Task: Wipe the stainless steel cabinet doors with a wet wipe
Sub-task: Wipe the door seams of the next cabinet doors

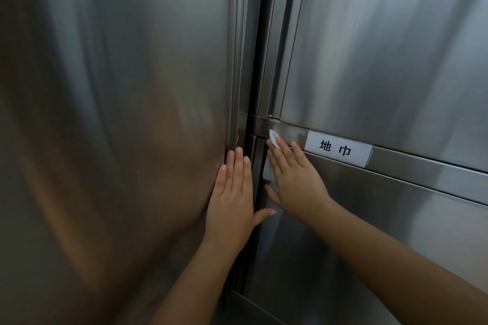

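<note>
Fingers straight: right hand pressing wet wipe on right door beside label "地巾"; left hand flat on left door.

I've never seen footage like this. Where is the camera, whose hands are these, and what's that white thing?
There is no machine here. A person wears one camera on the head, looking forward and down at their own hands. The left hand lies flat on the left stainless steel door. The right hand presses a white wet wipe flat against the right cabinet front, just left of a white printed label.
</note>
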The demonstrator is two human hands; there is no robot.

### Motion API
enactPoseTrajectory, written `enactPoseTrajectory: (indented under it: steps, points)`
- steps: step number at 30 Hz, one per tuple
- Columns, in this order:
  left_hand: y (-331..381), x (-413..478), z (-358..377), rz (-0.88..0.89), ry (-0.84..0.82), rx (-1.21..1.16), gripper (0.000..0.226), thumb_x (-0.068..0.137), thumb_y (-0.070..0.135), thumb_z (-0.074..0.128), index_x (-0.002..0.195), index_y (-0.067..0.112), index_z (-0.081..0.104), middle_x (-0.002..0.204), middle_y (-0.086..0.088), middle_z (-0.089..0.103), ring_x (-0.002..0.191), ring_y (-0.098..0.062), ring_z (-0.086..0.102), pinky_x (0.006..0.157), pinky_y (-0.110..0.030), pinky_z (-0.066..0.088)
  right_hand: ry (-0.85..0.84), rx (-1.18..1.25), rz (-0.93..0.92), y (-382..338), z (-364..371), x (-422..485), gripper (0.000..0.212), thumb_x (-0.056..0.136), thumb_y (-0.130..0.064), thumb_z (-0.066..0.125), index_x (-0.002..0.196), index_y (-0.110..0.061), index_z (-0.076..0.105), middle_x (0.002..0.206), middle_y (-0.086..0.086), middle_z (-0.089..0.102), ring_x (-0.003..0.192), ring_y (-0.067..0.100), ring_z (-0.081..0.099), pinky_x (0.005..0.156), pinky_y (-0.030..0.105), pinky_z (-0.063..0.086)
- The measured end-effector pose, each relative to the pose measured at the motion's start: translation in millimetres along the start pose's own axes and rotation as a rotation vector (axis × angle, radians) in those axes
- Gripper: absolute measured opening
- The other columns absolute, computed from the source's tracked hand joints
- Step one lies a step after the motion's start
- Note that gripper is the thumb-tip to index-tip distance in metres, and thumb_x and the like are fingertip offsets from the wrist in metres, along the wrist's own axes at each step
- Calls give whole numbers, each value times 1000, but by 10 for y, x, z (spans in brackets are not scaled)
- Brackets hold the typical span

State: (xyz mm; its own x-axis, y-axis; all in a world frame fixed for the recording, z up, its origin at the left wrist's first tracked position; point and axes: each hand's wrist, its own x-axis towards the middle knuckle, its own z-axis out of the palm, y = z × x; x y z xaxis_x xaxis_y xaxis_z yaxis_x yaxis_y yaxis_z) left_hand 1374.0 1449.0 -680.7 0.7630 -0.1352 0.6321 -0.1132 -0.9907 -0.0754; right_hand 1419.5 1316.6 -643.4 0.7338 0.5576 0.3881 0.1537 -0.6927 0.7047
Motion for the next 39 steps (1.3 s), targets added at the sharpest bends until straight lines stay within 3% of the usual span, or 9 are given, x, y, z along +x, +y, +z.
enactPoseTrajectory:
  steps: [5,11,15,21,28,30,32,35,39]
  points:
    - [96,-205,323,-53,-37,-88,108,59,68,70,135,-2,38,142,-22,36,132,-31,37,110,-38,9,-39,-248,63,-253,68,25,75,97,-50,7,134,13,-6,141,36,-11,119,56,-28,81,65,-37]
    - [136,-299,662,-125,39,-131,101,72,67,56,138,-5,29,144,-22,32,133,-31,33,112,-37,7,51,-353,177,-455,372,57,88,95,-55,12,130,24,-5,111,61,-25,107,73,-31,91,71,-26]
    - [198,-372,866,-159,50,-194,86,82,61,29,139,-3,34,144,-20,34,133,-30,34,112,-38,8,200,-327,213,-403,469,-17,80,94,-50,0,136,18,-7,139,45,-11,132,55,-10,102,59,-26]
    - [371,-580,1281,-188,159,-377,81,77,60,35,130,1,49,139,-16,44,130,-28,38,106,-34,7,260,-147,75,-291,613,-60,72,93,-52,10,143,-4,24,149,24,17,139,39,14,112,45,0]
    - [420,-780,1624,-214,155,-349,82,72,62,34,127,4,55,136,-12,47,131,-20,36,100,-39,32,280,-215,68,-282,682,63,79,91,-57,6,145,0,7,151,26,0,140,41,0,111,48,-10]
    - [429,-819,1676,-216,196,-345,82,73,61,35,129,4,52,139,-11,44,136,-17,25,104,-36,24,280,-262,63,-297,713,60,82,90,-60,1,145,1,2,151,27,-3,140,42,-2,111,49,-9]
    - [421,-847,1712,-198,239,-303,82,74,62,39,131,4,47,140,-11,42,136,-18,24,107,-36,21,295,-267,43,-293,732,55,83,90,-61,0,145,1,2,152,27,-2,140,42,-1,112,48,-6]
    - [413,-859,1659,-177,229,-213,88,62,63,68,125,3,57,135,-13,49,123,-27,49,90,-45,47,285,-245,-12,-276,748,21,81,89,-60,0,145,-1,5,152,24,0,141,39,2,113,46,-4]
    - [455,-902,1526,-180,217,-170,91,55,60,75,124,2,58,134,-14,51,120,-30,51,86,-52,46,235,-196,-148,-275,794,-95,74,91,-57,6,144,-7,22,151,19,15,140,33,18,113,44,16]
